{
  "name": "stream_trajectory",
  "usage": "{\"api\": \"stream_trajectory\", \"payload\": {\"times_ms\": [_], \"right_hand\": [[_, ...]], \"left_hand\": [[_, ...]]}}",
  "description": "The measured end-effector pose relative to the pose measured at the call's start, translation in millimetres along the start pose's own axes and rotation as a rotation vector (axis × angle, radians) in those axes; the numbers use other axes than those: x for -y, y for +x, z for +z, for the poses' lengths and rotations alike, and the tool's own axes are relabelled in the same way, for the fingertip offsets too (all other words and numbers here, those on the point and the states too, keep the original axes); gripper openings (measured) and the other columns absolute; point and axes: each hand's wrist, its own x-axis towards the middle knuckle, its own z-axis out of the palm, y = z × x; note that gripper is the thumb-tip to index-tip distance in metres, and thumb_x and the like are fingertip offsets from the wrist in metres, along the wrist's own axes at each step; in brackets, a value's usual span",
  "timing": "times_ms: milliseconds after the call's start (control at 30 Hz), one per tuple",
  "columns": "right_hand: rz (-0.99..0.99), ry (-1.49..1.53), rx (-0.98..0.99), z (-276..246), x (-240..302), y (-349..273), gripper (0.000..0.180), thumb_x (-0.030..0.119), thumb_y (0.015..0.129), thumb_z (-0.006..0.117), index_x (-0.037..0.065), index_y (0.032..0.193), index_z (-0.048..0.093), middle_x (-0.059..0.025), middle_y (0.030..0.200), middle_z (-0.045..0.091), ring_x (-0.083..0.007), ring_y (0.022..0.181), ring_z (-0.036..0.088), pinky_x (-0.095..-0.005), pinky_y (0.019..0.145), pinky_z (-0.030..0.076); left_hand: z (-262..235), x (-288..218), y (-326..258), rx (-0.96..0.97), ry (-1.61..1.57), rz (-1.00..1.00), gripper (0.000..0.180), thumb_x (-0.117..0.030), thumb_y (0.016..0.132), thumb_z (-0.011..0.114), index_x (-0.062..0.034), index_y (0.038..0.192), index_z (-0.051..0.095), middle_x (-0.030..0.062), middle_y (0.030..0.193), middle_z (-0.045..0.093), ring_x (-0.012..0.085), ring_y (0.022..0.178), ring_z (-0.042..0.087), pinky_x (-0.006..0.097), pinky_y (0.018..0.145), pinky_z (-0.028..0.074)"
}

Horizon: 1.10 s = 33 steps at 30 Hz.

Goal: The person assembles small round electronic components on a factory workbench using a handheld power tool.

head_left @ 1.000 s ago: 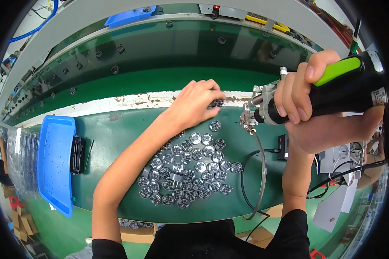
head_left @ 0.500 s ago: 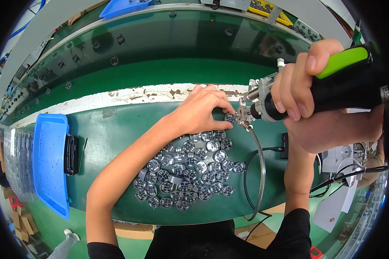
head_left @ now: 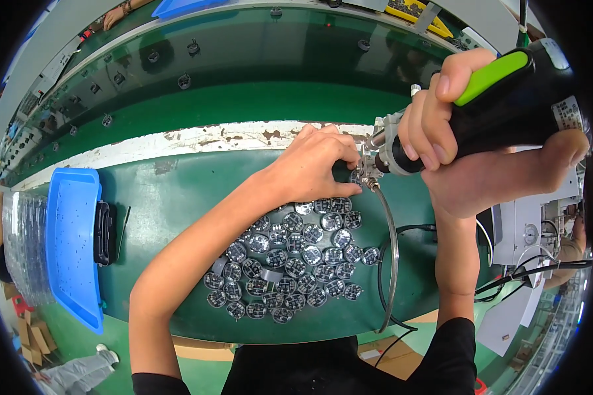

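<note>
My left hand (head_left: pixel 313 166) pinches a small round electronic part (head_left: pixel 355 176) between thumb and fingers, just above the bench. My right hand (head_left: pixel 435 125) is wrapped around a black and green hand-held power tool (head_left: pixel 507 105), which lies nearly level. The tool's metal nose (head_left: pixel 370 164) meets the pinched part, or nearly so; my fingers partly hide the contact. A clear hose (head_left: pixel 394 257) hangs from the nose down to the bench. Below my left hand, many similar round parts (head_left: pixel 295 266) with dark boards and silvery rims lie in a loose cluster.
On the left stand a blue tray (head_left: pixel 72 263) and a black case (head_left: pixel 105 234). Beyond the chipped white ledge (head_left: pixel 211 138), a green conveyor belt (head_left: pixel 257 99) carries scattered round parts. A machine with a gauge (head_left: pixel 530 230) and cables sits at right. Another person's hand (head_left: pixel 115 16) shows at far left.
The power tool and my right hand have shifted slightly left and up, its nose coming closer to the pinched part. My left hand keeps its pinch. Parts on the belt have shifted slightly in view.
</note>
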Motion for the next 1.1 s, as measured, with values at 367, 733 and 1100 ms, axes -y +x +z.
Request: {"api": "stream_trajectory", "payload": {"times_ms": [367,733,1100], "right_hand": [[0.278,0.156,-0.177,-10,-8,2,0.110,0.106,0.072,0.024,0.001,0.093,0.050,-0.0008,0.052,0.040,-0.0120,0.040,0.036,-0.0276,0.042,0.030],[0.170,0.077,0.052,-44,48,-9,0.093,0.091,0.080,0.055,0.005,0.115,0.048,0.0045,0.066,0.048,-0.0103,0.051,0.049,-0.0279,0.054,0.044],[0.108,0.100,-0.060,-15,8,-14,0.104,0.100,0.077,0.029,0.001,0.102,0.050,-0.0010,0.054,0.045,-0.0127,0.040,0.041,-0.0284,0.043,0.037]], "left_hand": [[-2,-1,1,0.012,0.027,-0.007,0.035,-0.032,0.074,0.088,-0.0052,0.091,0.072,0.0048,0.099,0.069,0.0259,0.106,0.060,0.042,0.092,0.040],[-5,-7,7,0.083,-0.013,-0.032,0.031,-0.029,0.076,0.087,-0.0099,0.098,0.077,-0.0002,0.101,0.067,0.0223,0.108,0.058,0.040,0.095,0.040],[-8,-1,2,0.075,-0.002,-0.007,0.031,-0.031,0.077,0.088,-0.0098,0.096,0.076,-0.0008,0.099,0.067,0.0214,0.106,0.059,0.038,0.093,0.041]]}}
